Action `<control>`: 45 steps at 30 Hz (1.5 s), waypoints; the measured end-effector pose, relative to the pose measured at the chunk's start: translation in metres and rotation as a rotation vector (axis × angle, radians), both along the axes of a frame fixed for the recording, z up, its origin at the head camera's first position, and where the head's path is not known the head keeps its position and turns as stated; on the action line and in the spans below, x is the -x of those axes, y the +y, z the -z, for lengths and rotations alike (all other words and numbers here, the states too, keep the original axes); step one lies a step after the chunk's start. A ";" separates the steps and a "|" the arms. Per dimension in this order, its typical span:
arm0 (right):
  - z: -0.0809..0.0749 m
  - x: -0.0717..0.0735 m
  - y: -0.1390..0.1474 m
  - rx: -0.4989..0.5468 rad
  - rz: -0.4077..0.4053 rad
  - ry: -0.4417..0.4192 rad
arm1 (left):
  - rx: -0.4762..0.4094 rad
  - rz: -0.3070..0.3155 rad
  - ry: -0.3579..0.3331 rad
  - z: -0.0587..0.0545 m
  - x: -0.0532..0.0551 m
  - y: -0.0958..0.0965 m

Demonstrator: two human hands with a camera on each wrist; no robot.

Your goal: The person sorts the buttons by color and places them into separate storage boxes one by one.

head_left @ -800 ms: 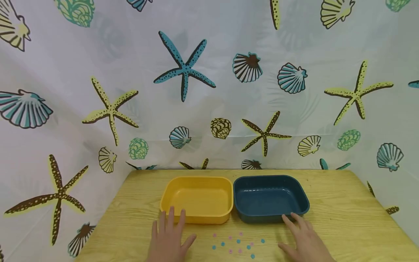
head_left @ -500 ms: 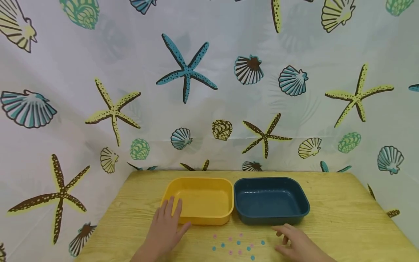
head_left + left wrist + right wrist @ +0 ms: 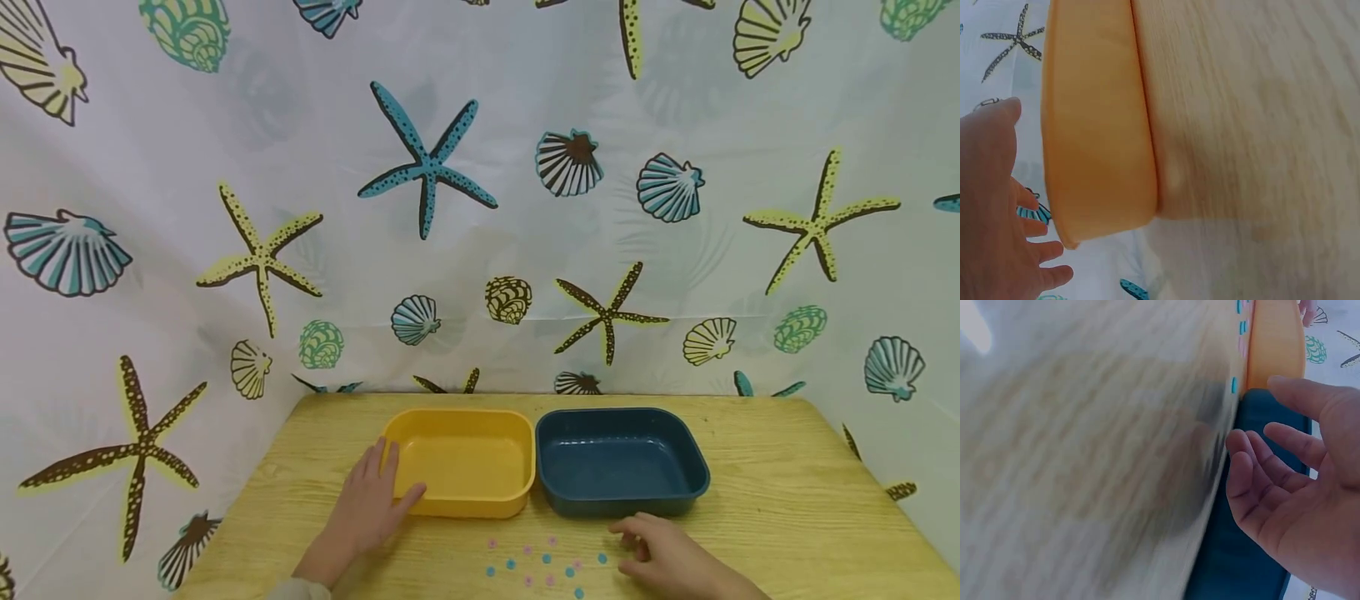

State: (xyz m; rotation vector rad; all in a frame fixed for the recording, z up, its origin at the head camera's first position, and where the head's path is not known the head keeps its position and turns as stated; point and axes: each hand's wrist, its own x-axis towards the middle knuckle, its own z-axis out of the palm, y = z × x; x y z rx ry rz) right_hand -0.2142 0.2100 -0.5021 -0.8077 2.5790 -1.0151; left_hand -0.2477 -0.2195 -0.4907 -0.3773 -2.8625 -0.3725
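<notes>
My left hand (image 3: 367, 504) is at the front left corner of the yellow tray (image 3: 471, 506), its fingers extended. In the left wrist view, that hand (image 3: 997, 206) is beside the tray's orange-looking wall (image 3: 1094, 125); whether it touches the rim I cannot tell. In front of the dark blue tray (image 3: 622, 506), my right hand (image 3: 663, 554) hovers with loosely bent fingers and nothing in them. Small flat pink discs (image 3: 528, 580) and blue discs (image 3: 602, 558) lie scattered on the table between the hands. The right wrist view shows the right hand (image 3: 1297, 494) before the blue tray.
Both trays stand side by side on a light wooden table (image 3: 787, 492), with nothing visible inside them. A white curtain (image 3: 480, 217) printed with starfish and shells closes off the back and both sides.
My left hand has shifted from in front of the yellow tray toward its left corner. The right hand has drawn back from the blue tray's rim and its fingers have bent. The discs stay put.
</notes>
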 end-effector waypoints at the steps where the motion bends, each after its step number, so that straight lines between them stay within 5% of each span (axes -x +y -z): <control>1: 0.001 0.001 -0.001 -0.003 -0.004 -0.012 | -0.012 -0.003 -0.008 0.002 0.001 -0.001; 15: 0.008 0.011 -0.014 -0.026 -0.079 0.004 | -0.154 -0.061 -0.179 0.020 0.009 -0.011; 22: 0.011 0.014 -0.019 -0.042 -0.102 0.083 | -0.160 -0.072 -0.166 0.020 0.009 -0.009; 45: 0.015 0.021 -0.021 -0.026 -0.090 0.045 | -0.165 -0.137 -0.180 0.014 0.004 -0.003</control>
